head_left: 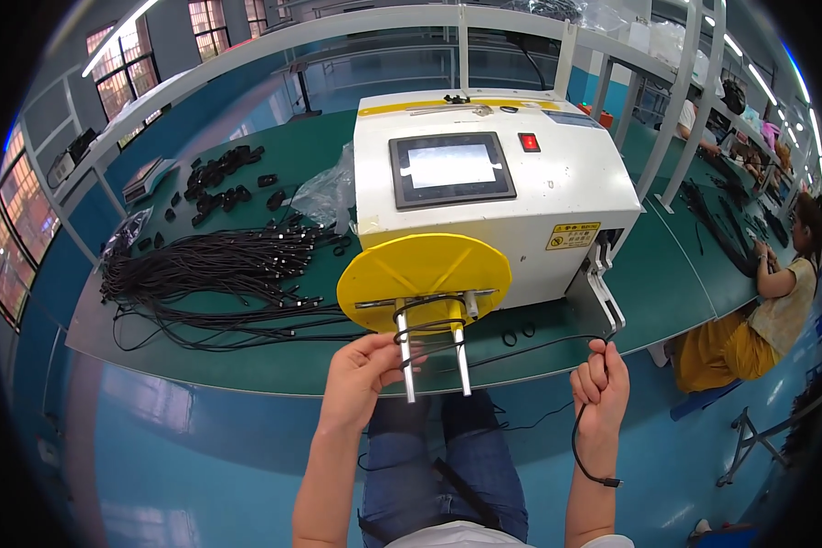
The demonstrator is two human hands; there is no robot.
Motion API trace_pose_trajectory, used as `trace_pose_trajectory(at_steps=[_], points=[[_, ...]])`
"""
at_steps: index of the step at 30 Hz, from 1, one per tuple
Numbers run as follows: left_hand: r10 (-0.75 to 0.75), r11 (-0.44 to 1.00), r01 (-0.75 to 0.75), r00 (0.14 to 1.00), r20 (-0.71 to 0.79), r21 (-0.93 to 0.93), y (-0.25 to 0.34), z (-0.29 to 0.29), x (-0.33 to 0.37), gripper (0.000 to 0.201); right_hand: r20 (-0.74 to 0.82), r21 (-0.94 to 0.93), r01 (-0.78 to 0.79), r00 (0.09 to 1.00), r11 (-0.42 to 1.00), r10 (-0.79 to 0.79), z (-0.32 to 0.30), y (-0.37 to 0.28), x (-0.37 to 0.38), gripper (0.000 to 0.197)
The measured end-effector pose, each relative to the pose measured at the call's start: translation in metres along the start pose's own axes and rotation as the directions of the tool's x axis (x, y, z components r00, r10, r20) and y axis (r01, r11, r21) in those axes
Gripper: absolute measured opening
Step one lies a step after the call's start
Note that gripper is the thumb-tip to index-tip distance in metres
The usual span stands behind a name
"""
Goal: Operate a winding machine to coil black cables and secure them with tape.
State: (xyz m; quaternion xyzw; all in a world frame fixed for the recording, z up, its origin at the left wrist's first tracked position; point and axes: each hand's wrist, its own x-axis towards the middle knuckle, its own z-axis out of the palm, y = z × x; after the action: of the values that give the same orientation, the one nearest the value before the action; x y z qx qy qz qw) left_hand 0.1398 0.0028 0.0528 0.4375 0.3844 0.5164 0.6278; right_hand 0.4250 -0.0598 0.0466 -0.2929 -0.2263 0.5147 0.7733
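A white winding machine stands on the green table in front of me. On its front is a yellow disc with two metal rods pointing toward me. A black cable loops around the rods and runs right to my right hand. My left hand, fingers pinched, grips the cable beside the left rod. At the right, below the machine's metal bracket, my right hand is closed on the cable. The cable's plug end hangs below that hand.
Many black cables lie bundled on the green table at left. Behind them are small black parts and a clear plastic bag. Two black rings lie under the disc's right side. A co-worker sits at far right.
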Motion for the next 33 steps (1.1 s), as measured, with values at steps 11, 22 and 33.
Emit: trace_pose_trajectory(at_steps=[11,22,33], points=[[-0.049,0.982,0.043,0.998,-0.028,-0.185,0.014,0.005,-0.002,0.033,0.208,-0.757,-0.201,0.828,0.622,0.520,-0.069,0.058,0.010,0.035],[-0.058,0.991,0.055,0.998,-0.022,-0.122,0.009,0.006,0.002,0.022,0.727,-0.556,0.049,0.512,0.830,0.457,0.064,0.098,-0.043,0.070],[-0.069,0.972,0.076,0.997,0.038,-0.223,0.005,-0.001,0.003,0.010,0.200,-0.245,-0.281,0.922,0.928,0.332,0.047,-0.013,-0.035,0.032]])
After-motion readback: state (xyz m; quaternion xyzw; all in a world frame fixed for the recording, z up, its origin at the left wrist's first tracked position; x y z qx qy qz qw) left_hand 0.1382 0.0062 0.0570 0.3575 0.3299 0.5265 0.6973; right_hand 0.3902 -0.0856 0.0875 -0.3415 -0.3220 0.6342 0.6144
